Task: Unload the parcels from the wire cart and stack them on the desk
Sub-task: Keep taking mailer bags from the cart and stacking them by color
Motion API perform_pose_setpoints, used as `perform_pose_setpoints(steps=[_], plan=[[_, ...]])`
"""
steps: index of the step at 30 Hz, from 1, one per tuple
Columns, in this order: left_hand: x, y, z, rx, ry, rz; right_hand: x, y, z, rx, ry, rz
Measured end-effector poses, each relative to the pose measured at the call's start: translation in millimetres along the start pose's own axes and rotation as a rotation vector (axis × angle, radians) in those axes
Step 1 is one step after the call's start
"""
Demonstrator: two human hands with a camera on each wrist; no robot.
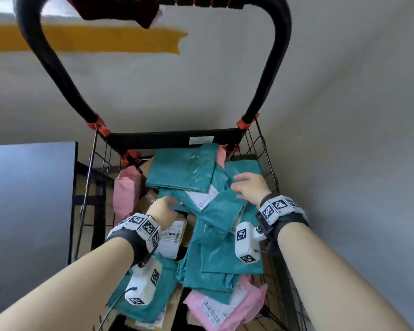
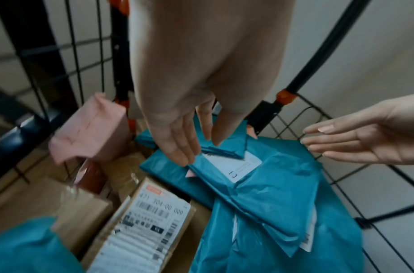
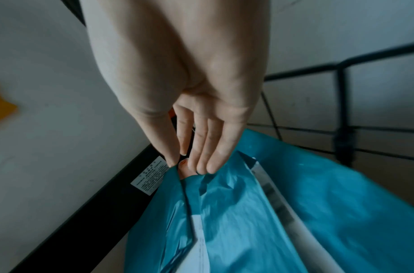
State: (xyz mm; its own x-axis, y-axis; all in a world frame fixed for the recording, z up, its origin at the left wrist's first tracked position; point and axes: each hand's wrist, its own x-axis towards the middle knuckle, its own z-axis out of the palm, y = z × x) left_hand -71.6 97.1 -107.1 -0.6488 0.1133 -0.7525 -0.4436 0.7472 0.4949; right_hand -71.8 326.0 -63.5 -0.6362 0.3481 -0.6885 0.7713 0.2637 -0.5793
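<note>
Parcels (image 1: 208,211) in cart (image 1: 264,149) (heaped)

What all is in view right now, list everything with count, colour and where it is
wire cart: one, black wire with orange clips, below the hands
cart handle: one, black, arching over the far end
teal mailers: several, piled across the cart
pink mailers: at least two, far left corner and near end
cardboard box: one, brown with white label, left of the teal pile
left hand: fingers straight, touching a teal mailer
right hand: fingers extended above the pile
</note>
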Motion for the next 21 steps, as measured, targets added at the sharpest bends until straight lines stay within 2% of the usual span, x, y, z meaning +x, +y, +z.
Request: perform_pose_setpoints(steps=[3,7,13,17,21], plan=[[26,-10,23,-0.184,0.045,-0.114,47,2,5,-0.079,-0.028,-0.058],[51,-11,46,-0.431,0.065,-0.231,83,7,15,-0.154,-0.046,-0.087],[62,-4,61,-0.848,-0.025,-0.346,105,6,23,-0.205,-0.052,-0.096],[61,-3,61,-0.932,0.051,-0.341,107,3,22,-0.231,-0.114,-0.077],[53,-14,52,-0.945,0.034,-0.343,92,0,24,-0.244,-0.183,-0.070]])
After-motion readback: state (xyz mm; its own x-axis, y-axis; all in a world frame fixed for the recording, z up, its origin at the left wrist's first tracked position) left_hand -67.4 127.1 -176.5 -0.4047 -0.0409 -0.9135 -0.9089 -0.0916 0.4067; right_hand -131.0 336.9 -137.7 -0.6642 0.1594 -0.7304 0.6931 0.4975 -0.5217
